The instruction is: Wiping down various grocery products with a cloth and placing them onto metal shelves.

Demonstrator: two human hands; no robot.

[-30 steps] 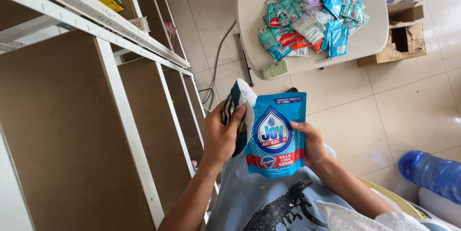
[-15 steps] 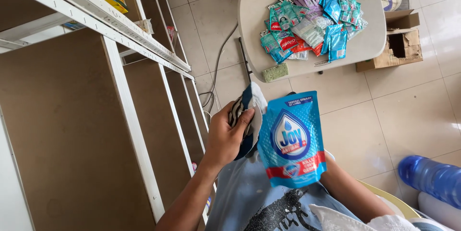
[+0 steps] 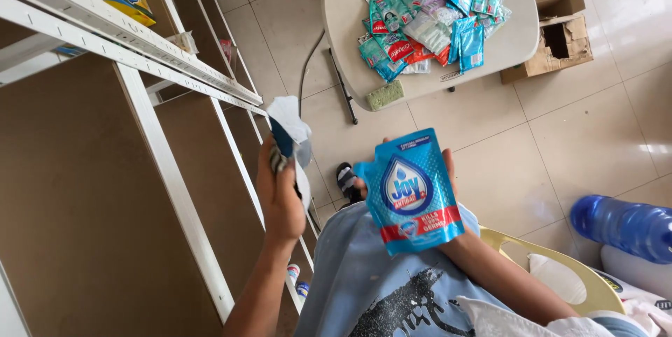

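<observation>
Work in hand: wiping a pouch with a cloth. Judged from the present state, this pouch is mid-handling. It has not been set on the shelf [image 3: 175, 78] at the left, and the shelf bays in view are mostly bare. A large heap of sachets [image 3: 427, 15] lies on the far table [image 3: 511, 43], spread from its middle toward the far edge, with a green sponge [image 3: 386, 95] at its near edge. So most of the stock looks unprocessed.

The right hand [image 3: 448, 169] holds the blue pouch [image 3: 413, 193] upright from behind. Fingers show past its left and right edges, closed on it; the printed face is toward the camera. The pouch sits above the person's lap, well short of the table.

The left hand [image 3: 278, 197] is closed around a bunched cloth [image 3: 288, 134], white and dark blue, which sticks up out of the fist. Cloth and pouch are apart, the cloth to the left of the pouch's upper corner and not touching it.

Also present: a cardboard box [image 3: 553, 43] at the table's right end and a blue bottle [image 3: 623, 225] lying on the floor at right.
</observation>
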